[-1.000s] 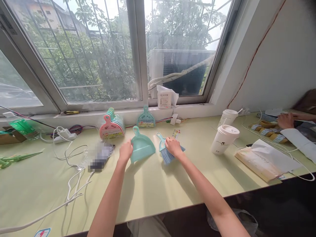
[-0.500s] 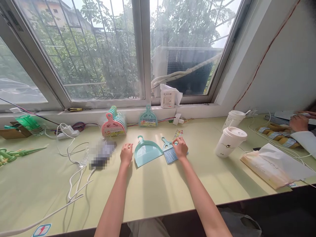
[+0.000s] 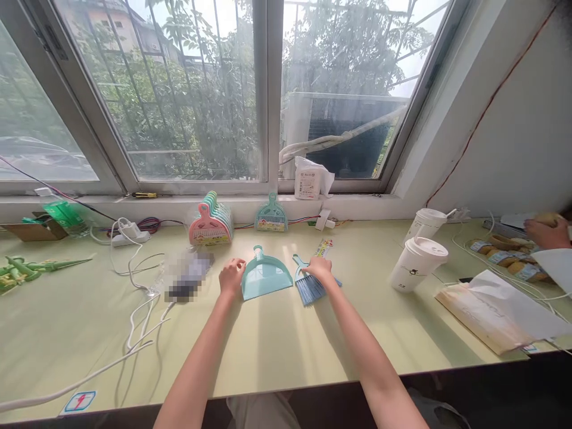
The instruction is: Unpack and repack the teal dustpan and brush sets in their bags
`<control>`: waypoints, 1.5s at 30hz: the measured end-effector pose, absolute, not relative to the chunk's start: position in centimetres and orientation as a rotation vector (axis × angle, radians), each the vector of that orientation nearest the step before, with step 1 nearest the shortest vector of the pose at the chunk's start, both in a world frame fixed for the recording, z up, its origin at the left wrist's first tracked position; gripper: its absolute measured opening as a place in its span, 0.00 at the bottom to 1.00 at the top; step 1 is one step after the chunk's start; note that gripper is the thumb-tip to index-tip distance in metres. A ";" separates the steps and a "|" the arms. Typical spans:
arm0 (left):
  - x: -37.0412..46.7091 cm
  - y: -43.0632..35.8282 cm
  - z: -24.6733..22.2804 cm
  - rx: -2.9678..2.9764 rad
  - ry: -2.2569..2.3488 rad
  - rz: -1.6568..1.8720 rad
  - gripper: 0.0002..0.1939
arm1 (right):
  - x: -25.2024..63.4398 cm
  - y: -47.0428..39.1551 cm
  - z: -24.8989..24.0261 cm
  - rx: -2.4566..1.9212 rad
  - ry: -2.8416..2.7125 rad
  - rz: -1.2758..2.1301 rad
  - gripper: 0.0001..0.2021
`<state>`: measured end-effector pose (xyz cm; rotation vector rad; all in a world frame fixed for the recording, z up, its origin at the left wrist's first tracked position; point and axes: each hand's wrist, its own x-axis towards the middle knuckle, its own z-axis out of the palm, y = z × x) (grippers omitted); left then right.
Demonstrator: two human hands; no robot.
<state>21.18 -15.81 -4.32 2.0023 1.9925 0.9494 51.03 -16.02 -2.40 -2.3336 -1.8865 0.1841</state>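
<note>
A mint-green dustpan (image 3: 267,277) lies on the table in front of me, its looped handle pointing at the window. My left hand (image 3: 231,276) is at its left rim, fingers curled against the edge. To the right of the pan is a small mint hand brush (image 3: 309,290) with blue bristles spread toward me. My right hand (image 3: 319,268) lies over the upper right of the brush, with the fingers bent down on it; the fingertips are partly hidden. A printed label card (image 3: 323,248) lies just behind that hand.
Packaged dustpan sets (image 3: 211,223) stand at the back, with another teal set (image 3: 271,214) beside them. White cups (image 3: 419,265) and a paper bag (image 3: 503,313) are on the right. Cables (image 3: 143,322) and a blurred item run along the left. A co-worker's hand (image 3: 549,231) is far right.
My left hand has come up against the dustpan, which has turned slightly so its front edge lies more level. My right hand has shifted left and lower over the brush.
</note>
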 end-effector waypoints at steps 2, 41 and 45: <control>20.7 -15.5 -3.5 2.033 2.008 0.879 0.16 | 51.3 -15.7 -1.7 -2.383 -1.905 0.267 0.10; 25.7 -13.6 -5.9 3.130 1.168 0.395 0.24 | 43.1 -16.2 -2.7 -1.960 -2.146 0.290 0.04; 25.6 -13.4 -5.8 3.116 1.113 0.365 0.26 | 43.1 -16.0 -2.5 -1.983 -2.173 0.309 0.04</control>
